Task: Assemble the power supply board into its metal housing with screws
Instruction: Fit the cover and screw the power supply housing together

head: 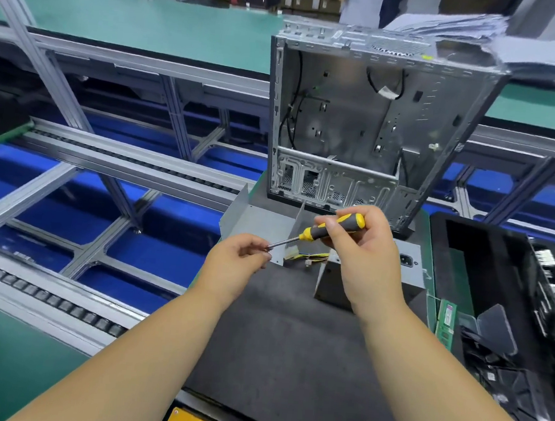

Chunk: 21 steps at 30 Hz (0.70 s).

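The metal housing lay open on the dark mat toward the counter's far edge, just in front of the upright computer chassis, with the yellow wire bundle at its near side and the power supply unit to the right. The right hand gripped the screwdriver by its yellow-and-black handle, shaft slanting down-left. The left hand pinched at the tip, apparently seating a screw too small to make out. The step likely called for steadying the tip until the screw sat straight, then carrying it level to the hole, clear of the wires.
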Each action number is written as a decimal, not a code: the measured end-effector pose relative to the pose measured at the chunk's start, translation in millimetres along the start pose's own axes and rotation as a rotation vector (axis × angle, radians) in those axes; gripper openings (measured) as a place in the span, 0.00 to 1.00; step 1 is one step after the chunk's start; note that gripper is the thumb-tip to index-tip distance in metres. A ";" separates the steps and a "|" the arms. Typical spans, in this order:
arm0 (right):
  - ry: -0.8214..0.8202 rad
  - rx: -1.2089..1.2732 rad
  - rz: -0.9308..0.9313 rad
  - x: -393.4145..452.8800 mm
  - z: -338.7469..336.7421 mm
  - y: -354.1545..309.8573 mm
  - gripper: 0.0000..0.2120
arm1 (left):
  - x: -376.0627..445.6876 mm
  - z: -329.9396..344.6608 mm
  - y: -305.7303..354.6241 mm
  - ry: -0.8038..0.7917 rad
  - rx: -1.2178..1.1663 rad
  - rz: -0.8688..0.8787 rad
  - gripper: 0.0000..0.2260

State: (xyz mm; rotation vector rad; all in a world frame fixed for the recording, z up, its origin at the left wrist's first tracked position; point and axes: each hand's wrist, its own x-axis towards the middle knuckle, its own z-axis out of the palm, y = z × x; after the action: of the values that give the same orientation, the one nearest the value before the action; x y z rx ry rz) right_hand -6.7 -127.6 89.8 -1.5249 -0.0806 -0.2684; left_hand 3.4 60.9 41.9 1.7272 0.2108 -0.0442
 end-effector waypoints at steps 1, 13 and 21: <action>0.006 -0.014 -0.013 -0.8 -5.3 -3.9 0.05 | -2.7 4.8 5.3 -0.012 -0.005 0.020 0.07; 0.133 -0.066 -0.086 -13.2 -78.4 -43.4 0.05 | -27.7 74.0 39.8 -0.146 -0.522 -0.135 0.10; 0.137 -0.038 -0.105 -24.6 -127.3 -57.5 0.05 | -49.5 116.4 47.6 -0.184 -0.548 -0.185 0.07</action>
State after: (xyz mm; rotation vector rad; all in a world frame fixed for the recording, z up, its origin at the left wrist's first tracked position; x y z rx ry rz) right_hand -58.0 -252.2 134.2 -1.5378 -0.0470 -0.4595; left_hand -26.8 -66.2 76.0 1.1464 0.2213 -0.2573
